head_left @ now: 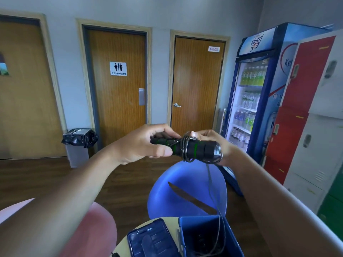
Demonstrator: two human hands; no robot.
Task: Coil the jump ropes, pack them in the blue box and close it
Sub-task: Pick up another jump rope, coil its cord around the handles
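Near edge: I see a round pale tabletop (121,244) carrying an open blue plastic box (234,243). Its hinged lid (154,240) lies flat to the left of the box, inner face up. A thin dark cord (213,193) trails into the box, where loops of it rest on the bottom.

Beyond the table: a pink rounded chair (92,229) stands at the left. A blue moulded plastic chair (185,182) stands straight ahead, with a slot in its seat.

Mid-air, above the blue chair: I see a pair of black foam jump-rope handles with green bands (196,148), held side by side and roughly level. The cord is wound several turns round their middle, and from there it hangs down to the box. My left hand (143,145) grips the handles' left end, fingers curled over the top and thumb pressed beneath. My right hand (213,140) sits at their metal-capped right end. Its curled fingers pinch the cord at the windings.

Floor and room: the floor (37,179) is of dark wood planks. A grey bin lined with a black bag (78,143) stands against the pale blue-grey wall. Along that wall are wooden doors, one with a RESTROOM sign (118,89) and one labelled HOSE REEL (196,84). To the right stand a blue glass-fronted drinks fridge (259,89) stocked with bottles and a bank of red and white lockers (306,108).
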